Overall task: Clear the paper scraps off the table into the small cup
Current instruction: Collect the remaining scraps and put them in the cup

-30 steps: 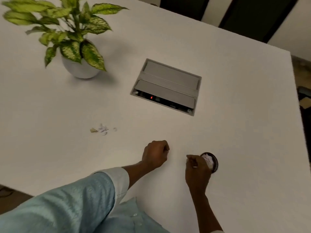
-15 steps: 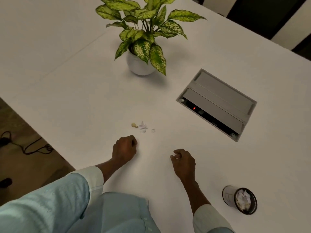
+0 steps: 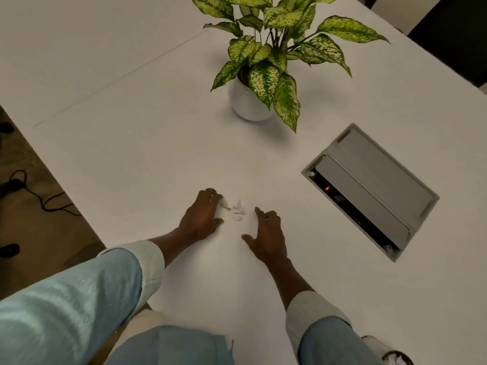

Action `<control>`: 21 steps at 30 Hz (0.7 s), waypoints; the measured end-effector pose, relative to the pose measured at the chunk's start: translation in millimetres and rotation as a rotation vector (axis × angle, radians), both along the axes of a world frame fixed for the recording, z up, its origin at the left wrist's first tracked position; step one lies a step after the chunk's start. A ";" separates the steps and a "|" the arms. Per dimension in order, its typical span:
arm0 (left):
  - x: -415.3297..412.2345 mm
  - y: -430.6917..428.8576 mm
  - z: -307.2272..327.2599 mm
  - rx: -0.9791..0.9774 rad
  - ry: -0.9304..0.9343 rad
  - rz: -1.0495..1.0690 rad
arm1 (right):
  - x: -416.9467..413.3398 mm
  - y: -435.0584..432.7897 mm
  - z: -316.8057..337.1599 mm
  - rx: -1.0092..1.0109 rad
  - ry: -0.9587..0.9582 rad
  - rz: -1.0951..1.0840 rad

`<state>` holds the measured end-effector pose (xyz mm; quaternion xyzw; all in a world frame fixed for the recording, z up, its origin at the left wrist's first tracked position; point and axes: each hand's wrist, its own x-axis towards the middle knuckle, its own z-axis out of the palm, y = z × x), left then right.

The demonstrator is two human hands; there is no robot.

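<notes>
Paper scraps (image 3: pixel 238 209) sit in a small loose cluster on the white table (image 3: pixel 131 154), right between both hands. Left hand (image 3: pixel 201 216) lies flat, fingers loosely curled, fingertips touching a yellowish scrap (image 3: pixel 225 204). Right hand (image 3: pixel 267 234) rests just beside the pile, fingers spread, holding nothing. Farther right, the small cup (image 3: pixel 390 351) peeks in at the bottom edge, mostly cut off, white paper showing inside; how full, hard to tell.

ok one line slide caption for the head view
Both hands, left and right, flank the paper scraps on the white table.
</notes>
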<state>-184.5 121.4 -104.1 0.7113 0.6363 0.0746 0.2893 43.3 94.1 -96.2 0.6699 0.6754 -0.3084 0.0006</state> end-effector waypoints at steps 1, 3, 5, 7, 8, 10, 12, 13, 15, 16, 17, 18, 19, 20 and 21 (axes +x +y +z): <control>2.3 3.0 -1.9 0.009 -0.002 -0.036 | -3.8 5.9 -1.3 0.011 -0.005 0.029; 8.7 7.0 -6.6 0.032 0.013 -0.101 | -10.3 16.6 -2.6 0.029 -0.016 0.083; 15.8 10.4 -11.3 0.039 0.013 -0.128 | -16.7 27.2 -3.3 0.046 -0.031 0.131; 21.6 11.6 -15.1 0.047 -0.016 -0.107 | -23.1 36.6 -4.1 0.055 -0.049 0.178; 23.7 11.1 -16.4 0.063 -0.032 -0.092 | -26.0 40.5 -4.8 0.061 -0.055 0.202; 26.4 9.7 -19.3 0.123 -0.046 -0.075 | -30.7 46.8 -5.7 0.075 -0.055 0.243; 25.6 7.5 -20.3 0.162 -0.035 -0.048 | -34.0 49.8 -7.2 0.103 -0.067 0.275; 24.7 6.6 -20.8 0.171 -0.031 -0.035 | -35.4 49.6 -8.3 0.123 -0.080 0.284; 22.6 5.3 -22.4 0.167 -0.033 -0.008 | -36.6 45.6 -12.2 0.168 -0.086 0.289; 22.2 4.9 -22.4 0.156 -0.037 0.010 | -36.6 42.0 -15.5 0.189 -0.085 0.287; 22.4 4.2 -22.2 0.135 -0.047 0.035 | -36.4 37.4 -18.7 0.207 -0.089 0.282; 23.1 3.6 -21.0 0.109 -0.062 0.063 | -35.8 32.3 -22.0 0.232 -0.100 0.273; 24.1 2.9 -20.0 0.086 -0.074 0.093 | -35.0 26.9 -24.5 0.250 -0.109 0.261; 25.4 1.6 -18.5 0.068 -0.084 0.125 | -33.8 21.1 -26.8 0.260 -0.108 0.242; 26.9 0.1 -17.2 0.050 -0.101 0.161 | -32.0 15.6 -28.3 0.263 -0.095 0.214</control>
